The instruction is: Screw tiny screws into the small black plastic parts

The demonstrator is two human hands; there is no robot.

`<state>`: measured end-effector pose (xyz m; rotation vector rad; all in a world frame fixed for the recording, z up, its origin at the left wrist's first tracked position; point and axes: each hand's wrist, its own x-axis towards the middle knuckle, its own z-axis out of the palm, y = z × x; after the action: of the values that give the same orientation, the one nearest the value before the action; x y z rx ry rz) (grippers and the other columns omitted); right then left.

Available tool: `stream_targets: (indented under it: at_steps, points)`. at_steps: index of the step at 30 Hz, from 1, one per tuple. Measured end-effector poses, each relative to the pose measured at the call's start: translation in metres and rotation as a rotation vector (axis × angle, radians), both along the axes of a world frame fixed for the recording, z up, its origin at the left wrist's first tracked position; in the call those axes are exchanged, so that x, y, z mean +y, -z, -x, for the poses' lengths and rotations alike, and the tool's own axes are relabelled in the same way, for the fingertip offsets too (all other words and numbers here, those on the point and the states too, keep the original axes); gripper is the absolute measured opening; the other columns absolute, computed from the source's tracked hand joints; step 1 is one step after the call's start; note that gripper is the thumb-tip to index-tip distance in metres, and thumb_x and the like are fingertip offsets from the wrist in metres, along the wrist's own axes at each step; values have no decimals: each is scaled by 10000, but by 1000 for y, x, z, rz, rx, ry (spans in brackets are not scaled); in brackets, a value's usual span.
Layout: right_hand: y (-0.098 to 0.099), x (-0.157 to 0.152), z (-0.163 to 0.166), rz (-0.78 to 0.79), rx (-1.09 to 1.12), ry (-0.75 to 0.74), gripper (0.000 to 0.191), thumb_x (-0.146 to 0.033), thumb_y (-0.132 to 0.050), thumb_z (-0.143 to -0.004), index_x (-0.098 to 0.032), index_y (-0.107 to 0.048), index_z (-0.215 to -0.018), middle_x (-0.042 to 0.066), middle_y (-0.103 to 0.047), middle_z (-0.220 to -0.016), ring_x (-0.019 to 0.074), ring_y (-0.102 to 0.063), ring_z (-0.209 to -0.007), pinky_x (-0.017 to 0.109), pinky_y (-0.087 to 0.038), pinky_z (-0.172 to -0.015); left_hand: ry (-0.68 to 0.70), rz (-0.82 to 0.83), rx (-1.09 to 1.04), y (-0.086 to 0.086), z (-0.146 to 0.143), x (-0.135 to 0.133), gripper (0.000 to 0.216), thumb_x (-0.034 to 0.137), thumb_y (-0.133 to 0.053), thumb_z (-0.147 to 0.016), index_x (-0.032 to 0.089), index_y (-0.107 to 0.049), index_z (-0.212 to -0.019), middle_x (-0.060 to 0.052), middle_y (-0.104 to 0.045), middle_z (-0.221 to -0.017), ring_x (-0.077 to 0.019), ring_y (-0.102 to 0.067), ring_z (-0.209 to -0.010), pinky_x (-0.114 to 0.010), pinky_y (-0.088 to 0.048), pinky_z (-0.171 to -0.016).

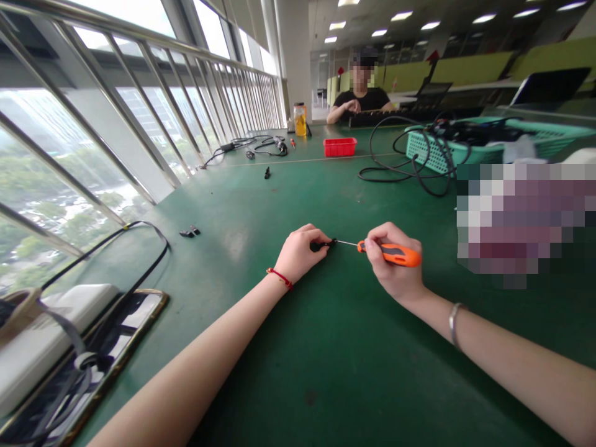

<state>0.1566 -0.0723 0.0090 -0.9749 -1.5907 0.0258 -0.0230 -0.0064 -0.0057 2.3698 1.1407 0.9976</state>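
On the green table (354, 372) | left hand (302, 247) pinches a small black part (332, 241), near the middle | right hand (393, 273) grips an orange screwdriver (404, 255), its tip at the part | work looks begun; I cannot tell what remains | far: red box (339, 149), a person (375, 97) | left: metal rail (139, 37), bright windows (125, 12)

Red cord bracelet (280, 278), silver bangle (453, 325)

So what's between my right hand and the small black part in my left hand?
In the head view, the screwdriver's thin metal shaft spans that stretch, from the orange handle in your right hand to, or nearly to, the small black part.
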Motion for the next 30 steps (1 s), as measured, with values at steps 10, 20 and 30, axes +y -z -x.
stream_targets:
  at_steps: [10,20,30]
  points:
    - [1,3,0,49,29,-19,154,-211,-541,-805,-213,-467,-670,-64,-480,-514,76,-434,-428,222,-346,-455,-7,0,3,-1,0,-1,147,136,-597,-723,180,-710,-806,-16,-634,-816,-123,-607,-734,-241,-502,-696]
    - [10,12,0,79,255,-102,290,-183,-604,-744,-237,-414,-957,-55,-440,-667,112,-470,-555,265,-427,-549,6,20,-32,1,0,2,117,131,-616,-716,178,-705,-776,-17,-639,-828,-119,-615,-743,-243,-507,-722]
    - [6,8,2,125,223,-73,232,-209,-613,-746,-232,-441,-900,-72,-453,-609,102,-467,-498,261,-409,-530,-6,19,-44,2,1,3,103,150,-638,-716,173,-720,-774,-24,-651,-818,-131,-625,-736,-255,-520,-724]
